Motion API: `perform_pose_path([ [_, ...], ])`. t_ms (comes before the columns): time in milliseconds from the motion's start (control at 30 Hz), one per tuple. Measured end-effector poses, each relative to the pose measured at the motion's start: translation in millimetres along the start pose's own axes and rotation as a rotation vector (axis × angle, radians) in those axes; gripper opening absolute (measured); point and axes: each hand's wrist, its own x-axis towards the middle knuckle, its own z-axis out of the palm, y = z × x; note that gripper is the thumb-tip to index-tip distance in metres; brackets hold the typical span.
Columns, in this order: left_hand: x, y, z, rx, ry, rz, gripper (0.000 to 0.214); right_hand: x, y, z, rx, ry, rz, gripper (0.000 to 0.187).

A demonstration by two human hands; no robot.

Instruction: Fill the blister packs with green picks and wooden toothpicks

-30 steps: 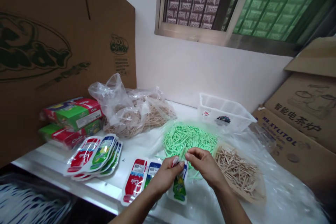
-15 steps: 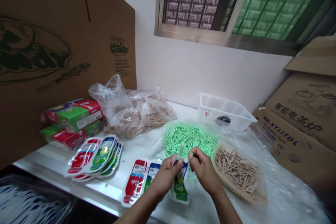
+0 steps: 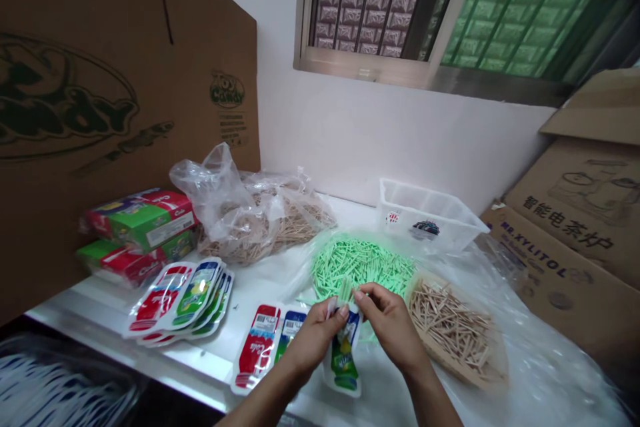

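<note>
Lower centre, the left hand (image 3: 319,332) pinches the packet (image 3: 343,363), best kept steady; what the right hand (image 3: 387,320) grips, I can't tell.

Left hand (image 3: 316,330) pinching; right hand (image 3: 391,321) close beside, apparently pinching too.

Your left hand (image 3: 317,333) grips a packet (image 3: 344,360), your right hand (image 3: 393,323) by its top. Green sticks (image 3: 357,260) lie just beyond, brown sticks (image 3: 450,320) right, a packet stack (image 3: 195,300) left, a white tub (image 3: 453,230) far right.
</note>
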Motion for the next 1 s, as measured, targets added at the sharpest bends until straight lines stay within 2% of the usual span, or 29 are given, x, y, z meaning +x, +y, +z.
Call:
perform_pose_path([
  [200, 0.0, -2.1, 0.9, 0.019, -0.032, 0.01, 0.038, -5.1, -3.1, 3.5, -0.13, 0.059, -0.035, 0.009],
  [367, 1.1, -2.4, -0.7, 0.022, -0.055, 0.039, 0.036, -5.2, -3.1, 7.5, -0.037, 0.052, -0.034, 0.023],
  [433, 0.8, -2.9, -1.8, 0.024, -0.059, 0.041, 0.035, -4.5, -3.6, 8.2, -0.052, 0.047, -0.028, 0.022],
  [567, -0.9, -4.2, -2.2, 0.0, -0.075, 0.02, 0.036, -4.9, -2.4, 7.9, -0.144, 0.122, -0.006, 0.013],
  [667, -1.0, -6.7, -2.0, 0.01, -0.088, 0.02, 0.037, -6.4, -0.9, 7.0, -0.108, 0.13, -0.011, 0.008],
  [800, 0.5, -9.6, -2.2, 0.009, -0.106, 0.043, 0.035, -8.0, -2.7, 6.7, -0.04, 0.1, -0.033, 0.02],
  [1000, -2.1, -5.5, 0.7, 0.007, -0.145, 0.046, 0.035, -8.1, -10.8, 6.9, -0.141, 0.094, -0.03, 0.017],
])
